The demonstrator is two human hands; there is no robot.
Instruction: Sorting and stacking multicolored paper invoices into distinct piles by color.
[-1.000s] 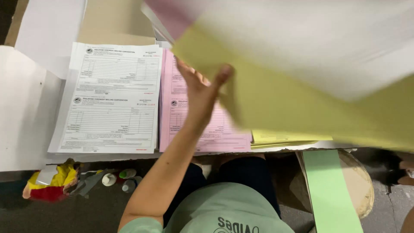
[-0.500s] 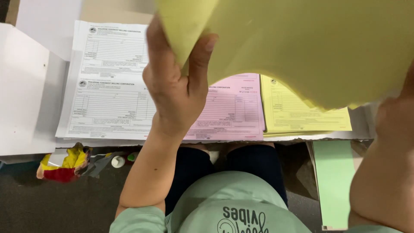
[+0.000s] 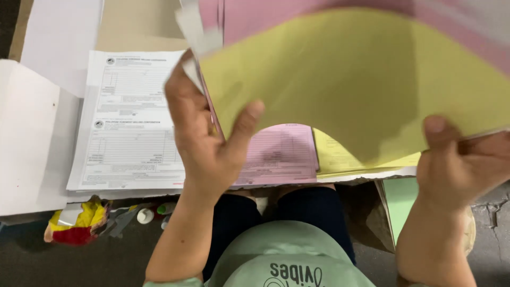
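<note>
Both hands hold up a loose set of sheets in front of the camera: a yellow sheet point(image 3: 340, 79) faces me, with a pink sheet point(image 3: 297, 16) and a white sheet behind it. My left hand point(image 3: 204, 133) pinches the set's left edge, thumb on the yellow sheet. My right hand point(image 3: 462, 165) grips the lower right edge, thumb on top. Below on the table lie a white form stack point(image 3: 127, 122), a pink form stack point(image 3: 279, 154) and a yellow form stack point(image 3: 340, 159), side by side.
A white board point(image 3: 32, 133) lies left of the white forms, and brown cardboard point(image 3: 138, 26) shows behind them. A green sheet point(image 3: 401, 204) hangs below the table edge at right. Small items and a red-yellow wrapper point(image 3: 77, 223) lie on the dark floor.
My left hand moved from the pink stack up to the raised sheets and now pinches their left edge. My right hand has come into view gripping the lower right edge. Pink and white sheets now show behind the yellow.
</note>
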